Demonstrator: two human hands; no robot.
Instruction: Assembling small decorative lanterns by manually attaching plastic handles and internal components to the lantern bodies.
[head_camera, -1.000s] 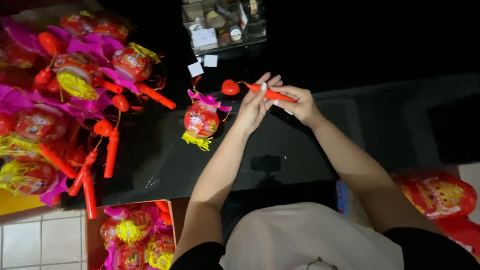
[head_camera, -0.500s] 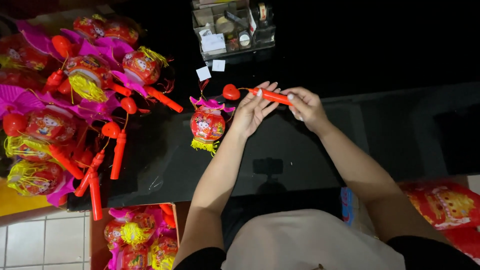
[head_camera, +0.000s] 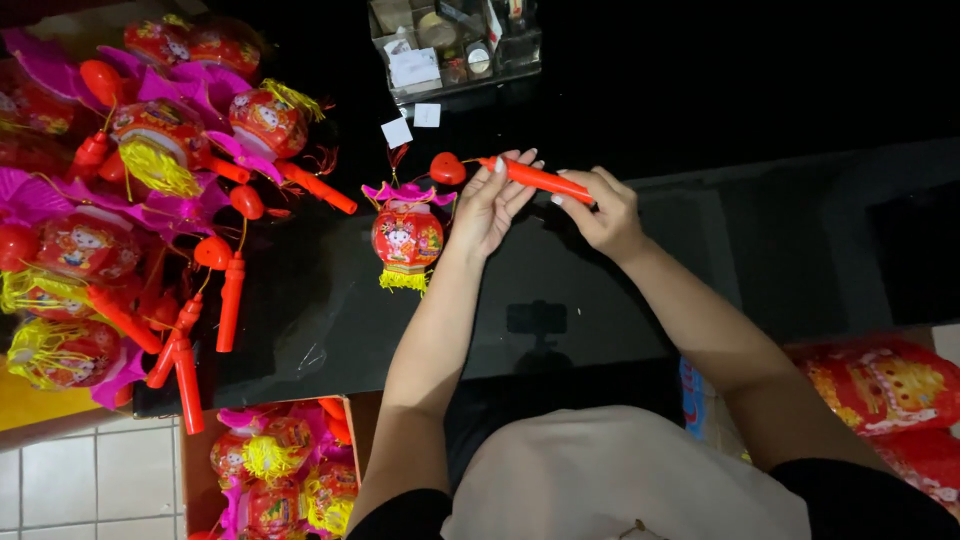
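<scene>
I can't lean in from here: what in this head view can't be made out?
- Left hand palm side: turned away, its grip on the red plastic stick is hidden.
- Clear plastic organiser box: cut by the top edge; contents too small.
- Red printed bags: cut by the right edge.

Craft workshop, black worktable (head_camera: 330, 330), heaped toy lanterns (head_camera: 120, 200) (red, tasselled), boxed stock (head_camera: 280, 465)

Heaped at left on the black table (head_camera: 300, 330): finished lanterns (head_camera: 150, 190). Clear organiser (head_camera: 455, 45) at the far edge, two paper tags (head_camera: 412, 123) just before it. Below, a lantern box (head_camera: 275, 470); red packets (head_camera: 880, 385) at right.
</scene>
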